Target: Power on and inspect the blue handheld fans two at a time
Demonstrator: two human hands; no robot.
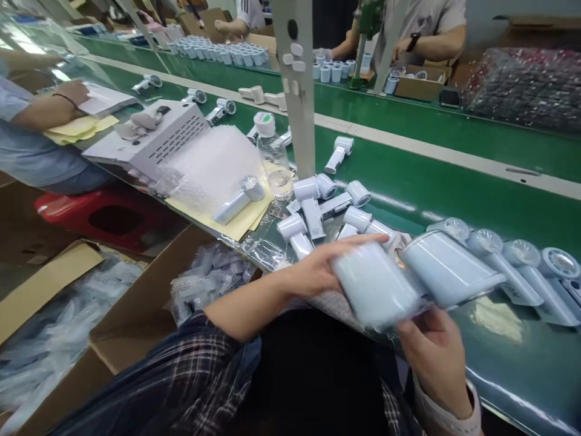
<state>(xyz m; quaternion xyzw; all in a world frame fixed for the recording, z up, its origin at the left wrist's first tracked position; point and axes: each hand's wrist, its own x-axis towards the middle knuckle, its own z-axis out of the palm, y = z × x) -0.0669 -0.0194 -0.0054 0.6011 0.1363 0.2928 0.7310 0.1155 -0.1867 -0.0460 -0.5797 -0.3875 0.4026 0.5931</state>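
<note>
My left hand point(322, 263) is closed around the left side of a pale blue plastic housing point(379, 284), blurred by motion. Against its right side is a second glossy pale blue housing point(451, 266), tilted, with a slanted end. My right hand point(433, 345) grips from below where the two pieces meet; its fingertips are partly hidden. I cannot tell whether the two pieces are joined. Just beyond my hands lies a loose pile of pale blue hairdryer-shaped devices point(311, 209). To the right, several more devices point(521, 260) lie in a row.
Green conveyor point(431, 151) runs behind a metal post point(299, 91). Left are a clear jar point(276, 157), a device point(240, 197) on yellow paper, bubble wrap point(213, 157) and a white machine box point(158, 139). Cartons point(136, 303) of bagged parts stand below. Co-workers sit left and opposite.
</note>
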